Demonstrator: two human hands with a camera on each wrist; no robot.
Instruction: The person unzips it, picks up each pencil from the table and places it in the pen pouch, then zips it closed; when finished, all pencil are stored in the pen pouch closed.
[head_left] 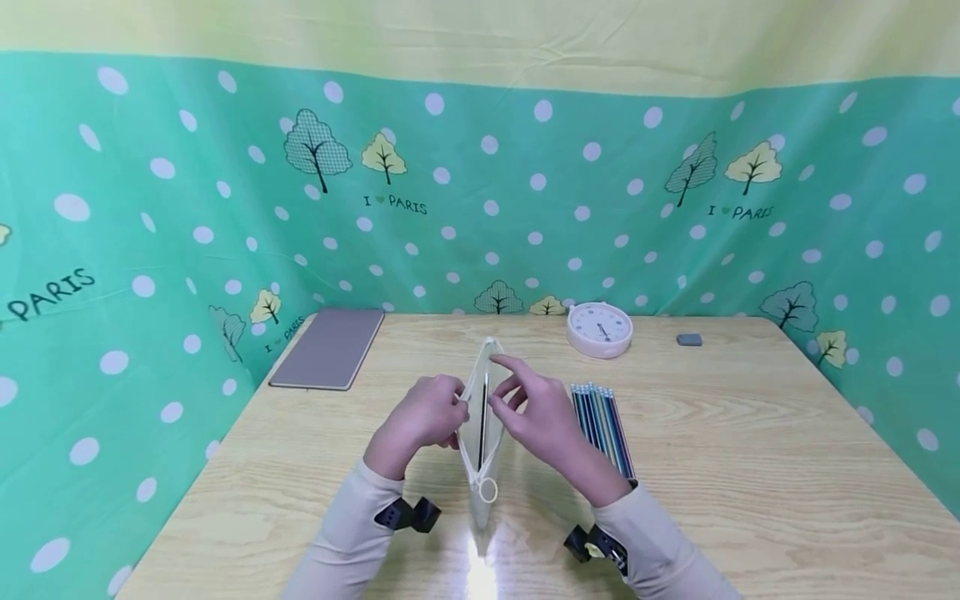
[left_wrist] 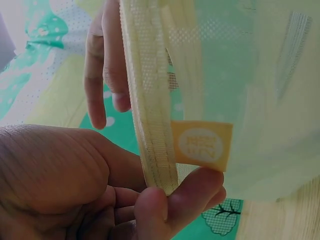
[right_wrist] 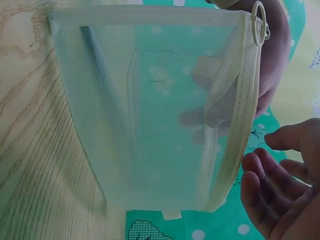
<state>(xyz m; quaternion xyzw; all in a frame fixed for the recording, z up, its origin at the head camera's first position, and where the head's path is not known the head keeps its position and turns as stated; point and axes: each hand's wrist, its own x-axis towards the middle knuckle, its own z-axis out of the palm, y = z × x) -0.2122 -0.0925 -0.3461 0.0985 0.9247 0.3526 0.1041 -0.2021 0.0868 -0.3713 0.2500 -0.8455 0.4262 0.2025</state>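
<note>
Nearest: two pale sleeves (head_left: 341, 533), a dark wrist band (head_left: 408, 514) with a small block at each cuff. Next, mid-bench (head_left: 757, 467): a pale mesh zip pouch (right_wrist: 155, 120), on edge, long side running near to far, unzipped, mouth up. Zip ring (head_left: 488, 490) hangs at its near end.

Hands: left hand (head_left: 431, 410) pinches the pouch's left rim between thumb and fingers, right by a small yellow tag (left_wrist: 202, 145). Right hand (head_left: 538, 412) is at the right rim, fingers loosely bent and apart, thumb clear of them, pinching nothing; index finger reaches toward the far end of the mouth. Can't tell if its fingertips touch the zip. Something thin and dark (head_left: 483, 433) shows inside the pouch, lengthwise; can't tell what.

Right of the pouch, just past the right cuff: a row of pencils (head_left: 602, 429), side by side, several dark, pointing near to far. Far left: a closed grey notebook (head_left: 330, 348), flat, near the bench's left edge. Far right: a small grey-blue block (head_left: 689, 340). Left of that, near the far edge: a round white clock (head_left: 600, 329), dial up. Behind everything: a green curtain (head_left: 487, 192) with white dots and printed trees, yellow band on top.
</note>
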